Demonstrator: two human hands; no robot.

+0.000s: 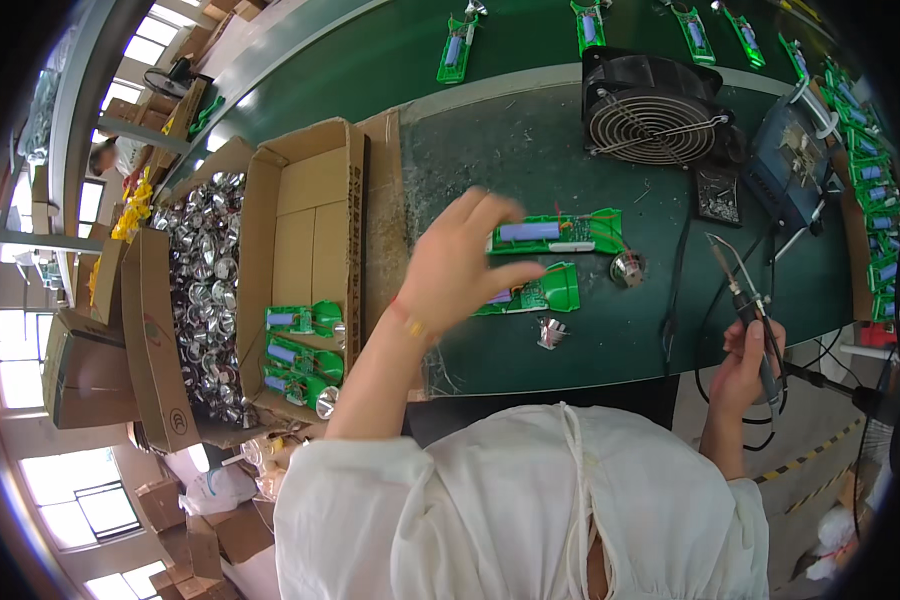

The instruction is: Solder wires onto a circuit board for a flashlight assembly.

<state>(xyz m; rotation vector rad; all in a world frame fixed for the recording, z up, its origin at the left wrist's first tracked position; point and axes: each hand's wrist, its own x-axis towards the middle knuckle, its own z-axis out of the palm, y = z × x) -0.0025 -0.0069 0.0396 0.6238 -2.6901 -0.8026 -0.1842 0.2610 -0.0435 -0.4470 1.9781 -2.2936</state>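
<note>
My left hand (pixel 460 258) reaches over the green bench, thumb and fingers apart, with nothing visible in it. Its fingers are by the left end of a green plastic housing (pixel 607 228) holding a purple battery cell and a circuit board. The thumb passes over a second green housing (pixel 564 286), partly hidden by the hand. A round silver lamp head (pixel 627 268) lies at the first housing's right end, beside its wires. Below the second sits a small silver reflector piece (pixel 551 332). At the right, my right hand (pixel 742 362) grips a soldering iron (pixel 747 308), tip raised.
A black fan (pixel 652 128) with a wire guard stands at the back, beside a blue box-shaped unit (pixel 788 155) and a small black tray (pixel 718 195). On the left, a carton (pixel 356 240) holds several green housings, next to many silver reflectors (pixel 205 270). Cables hang right.
</note>
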